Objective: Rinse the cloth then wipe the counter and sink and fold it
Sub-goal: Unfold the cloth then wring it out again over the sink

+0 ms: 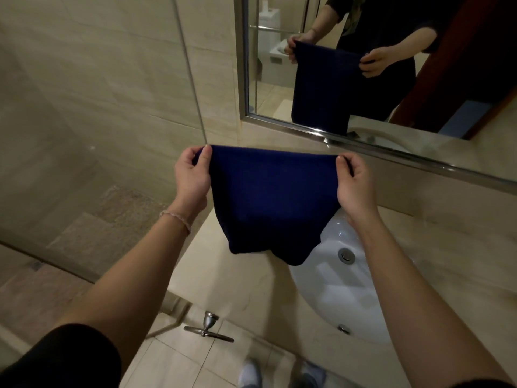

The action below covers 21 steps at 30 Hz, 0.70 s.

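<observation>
Cloth hanging below both grips

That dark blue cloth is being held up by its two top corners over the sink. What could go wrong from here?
1. The left hand and right hand only pinch the top corners of the cloth; if either slips, it may drop into the sink or onto the counter.
2. The lower edge hangs uneven and bunched, so a fold begun now could come out crooked.
3. If the cloth is wet, which I cannot tell, it could drip on the counter.
</observation>
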{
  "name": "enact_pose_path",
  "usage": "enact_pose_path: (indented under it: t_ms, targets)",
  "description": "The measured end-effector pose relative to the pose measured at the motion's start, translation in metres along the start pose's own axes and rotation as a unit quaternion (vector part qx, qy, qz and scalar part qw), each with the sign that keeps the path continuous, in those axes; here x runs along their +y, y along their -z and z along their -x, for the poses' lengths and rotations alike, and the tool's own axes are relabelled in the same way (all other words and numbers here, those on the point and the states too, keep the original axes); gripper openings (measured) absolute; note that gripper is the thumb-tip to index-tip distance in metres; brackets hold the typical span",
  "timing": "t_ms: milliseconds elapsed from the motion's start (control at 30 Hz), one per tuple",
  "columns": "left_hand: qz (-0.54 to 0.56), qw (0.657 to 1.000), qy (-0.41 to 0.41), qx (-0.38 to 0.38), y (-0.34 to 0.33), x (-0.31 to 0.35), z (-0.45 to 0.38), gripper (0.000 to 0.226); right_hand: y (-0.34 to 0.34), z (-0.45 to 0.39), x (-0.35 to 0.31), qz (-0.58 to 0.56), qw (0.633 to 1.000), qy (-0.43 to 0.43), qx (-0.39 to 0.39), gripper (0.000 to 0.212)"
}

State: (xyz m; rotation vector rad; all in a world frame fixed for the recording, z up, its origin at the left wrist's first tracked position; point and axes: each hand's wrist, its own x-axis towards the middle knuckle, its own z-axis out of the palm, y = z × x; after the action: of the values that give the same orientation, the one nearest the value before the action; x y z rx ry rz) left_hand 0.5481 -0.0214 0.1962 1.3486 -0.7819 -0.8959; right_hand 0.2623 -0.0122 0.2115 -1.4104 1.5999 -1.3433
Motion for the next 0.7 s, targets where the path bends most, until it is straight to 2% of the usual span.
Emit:
enact_pose_path:
  t_ms: [300,467,533,600,700]
  targets:
    - [0.068,0.995,-0.064,-0.02,-0.001,0.045,-0.026,0.01,-0.003,-0.019,-0.028,0.003,0.993,0.111,0.047,0.017]
    - [0.014,0.989,-0.145,0.0,0.035,0.047,-0.005,0.008,-0.002,0.01,-0.016,-0.031,0.991,0.121,0.042,0.02]
    - [-0.057,0.986,-0.158,-0.004,0.058,0.033,0.015,0.01,-0.004,0.037,0.0,-0.038,0.994,0.097,0.023,0.019]
    - [-0.15,0.981,-0.126,-0.012,0.081,-0.001,0.042,0.013,-0.01,0.071,0.026,-0.021,0.998,0.052,-0.02,0.018]
    - [-0.188,0.981,0.027,-0.043,0.116,-0.08,0.086,0.021,-0.024,0.125,0.085,0.016,0.993,-0.014,-0.116,0.022]
